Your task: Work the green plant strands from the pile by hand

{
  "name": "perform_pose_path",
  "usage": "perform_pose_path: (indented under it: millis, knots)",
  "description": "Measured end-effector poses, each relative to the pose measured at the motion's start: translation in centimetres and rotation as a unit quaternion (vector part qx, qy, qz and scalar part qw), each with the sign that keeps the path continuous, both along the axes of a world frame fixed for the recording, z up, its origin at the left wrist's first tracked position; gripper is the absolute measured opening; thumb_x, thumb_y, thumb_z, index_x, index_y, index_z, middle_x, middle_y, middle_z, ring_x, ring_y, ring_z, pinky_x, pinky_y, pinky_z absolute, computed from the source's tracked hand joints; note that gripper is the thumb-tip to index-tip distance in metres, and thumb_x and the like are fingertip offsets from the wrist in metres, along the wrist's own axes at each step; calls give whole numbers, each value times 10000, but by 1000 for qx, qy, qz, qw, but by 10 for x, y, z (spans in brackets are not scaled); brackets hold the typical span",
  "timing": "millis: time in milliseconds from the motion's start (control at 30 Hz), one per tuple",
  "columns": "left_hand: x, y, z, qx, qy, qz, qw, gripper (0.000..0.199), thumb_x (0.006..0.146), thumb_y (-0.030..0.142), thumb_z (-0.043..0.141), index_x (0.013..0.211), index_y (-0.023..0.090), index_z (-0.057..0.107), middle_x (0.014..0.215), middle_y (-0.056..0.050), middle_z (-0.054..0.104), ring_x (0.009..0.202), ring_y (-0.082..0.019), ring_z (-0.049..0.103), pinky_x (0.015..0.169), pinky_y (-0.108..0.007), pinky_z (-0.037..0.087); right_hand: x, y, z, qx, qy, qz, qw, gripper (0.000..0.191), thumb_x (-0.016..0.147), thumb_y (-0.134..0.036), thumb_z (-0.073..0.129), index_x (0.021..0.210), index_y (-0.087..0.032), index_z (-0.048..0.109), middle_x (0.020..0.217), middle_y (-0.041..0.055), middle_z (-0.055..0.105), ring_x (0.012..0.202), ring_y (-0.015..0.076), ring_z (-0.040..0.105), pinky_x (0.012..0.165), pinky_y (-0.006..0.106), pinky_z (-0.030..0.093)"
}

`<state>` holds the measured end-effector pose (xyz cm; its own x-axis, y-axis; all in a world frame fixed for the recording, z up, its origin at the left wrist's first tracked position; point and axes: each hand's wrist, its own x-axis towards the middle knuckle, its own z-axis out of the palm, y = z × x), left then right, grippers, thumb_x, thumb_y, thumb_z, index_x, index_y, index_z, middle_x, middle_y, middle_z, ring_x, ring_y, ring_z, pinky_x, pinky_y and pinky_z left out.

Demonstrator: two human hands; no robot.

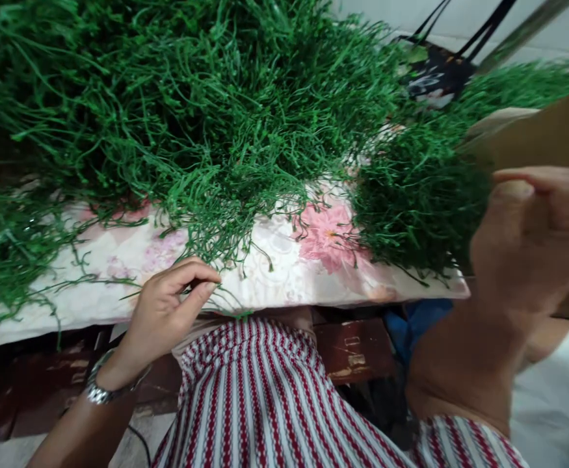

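Note:
My left hand (pixel 177 302), with a metal watch on its wrist, is closed in a pinch on a thin green stem at the front of a flowered cloth (pixel 269 279). The stem trails left, and thin green strands show beside the fingertips. My right hand (pixel 532 240) is raised close to the camera at the right, blurred, its fingers curled with the thumb against them. Whatever it holds, if anything, cannot be made out. A big heap of green stems (pixel 216 110) covers the back of the cloth. A smaller dark green bunch (pixel 415 195) lies left of my right hand.
More stems (pixel 11 253) lie at the left edge. At the back right are a dark patterned bag (pixel 440 71) with black straps and a brown panel (pixel 547 136). Below the cloth are worn dark red wood (pixel 357 351), blue material (pixel 421 318) and striped clothing (pixel 259 390).

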<state>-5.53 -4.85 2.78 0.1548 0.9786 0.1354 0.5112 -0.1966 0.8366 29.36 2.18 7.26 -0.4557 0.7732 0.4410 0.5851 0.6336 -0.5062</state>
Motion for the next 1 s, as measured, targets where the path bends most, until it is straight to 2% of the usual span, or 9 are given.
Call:
perform_pose_path:
  millis: [200, 333, 500, 633, 767, 900, 1000]
  knots:
    - [10, 2, 0, -2, -37, -17, 999, 92, 828, 140, 525, 815, 175, 609, 771, -6, 591, 738, -112, 552, 672, -225, 425, -117, -19, -40, -57, 112, 123, 984, 241, 841, -379, 553, 955, -176, 614, 892, 79, 635, 875, 183, 586, 757, 334, 478]
    - [14, -2, -3, 44, -49, -5, 998, 91, 818, 104, 525, 800, 163, 592, 732, -5, 565, 704, -108, 533, 645, -228, 416, -158, -31, -60, -106, 156, 163, 969, 206, 811, -300, 607, 945, -144, 594, 852, 67, 636, 806, 149, 585, 744, 301, 484]
    - [16, -7, -10, 104, -44, 21, 993, 98, 799, 78, 541, 817, 164, 586, 734, -7, 576, 698, -109, 542, 639, -230, 428, -171, -38, -75, -154, 212, 123, 957, 102, 828, -236, 576, 880, -150, 594, 775, 29, 617, 720, 110, 577, 675, 247, 469]
    - [17, -7, -12, 135, -12, -4, 991, 138, 798, 44, 519, 822, 163, 585, 738, -9, 573, 699, -105, 538, 640, -227, 425, -174, -44, -81, -176, 277, 103, 939, 70, 803, -206, 605, 849, -153, 606, 727, 10, 599, 665, 95, 564, 630, 224, 455]
    - [17, -8, -12, 144, 15, -20, 989, 155, 799, 36, 505, 846, 157, 588, 749, -16, 572, 706, -108, 538, 649, -228, 426, -173, -45, -83, -208, 298, 100, 926, 49, 807, -203, 596, 804, -155, 600, 675, -6, 560, 612, 85, 533, 592, 215, 439]
    - [19, -7, -11, 130, 34, -45, 990, 146, 814, 43, 483, 830, 154, 575, 747, -15, 568, 707, -106, 536, 657, -225, 425, -168, -45, -86, -229, 301, 137, 916, 45, 833, -194, 549, 819, -153, 565, 831, 46, 602, 780, 122, 575, 704, 258, 465]
    - [20, -5, -12, 106, 52, -55, 992, 133, 824, 56, 473, 835, 153, 564, 758, -15, 572, 712, -104, 537, 663, -222, 424, -163, -44, -86, -265, 270, 145, 914, 41, 863, -188, 505, 868, -154, 528, 836, 36, 588, 705, 98, 560, 633, 225, 450]
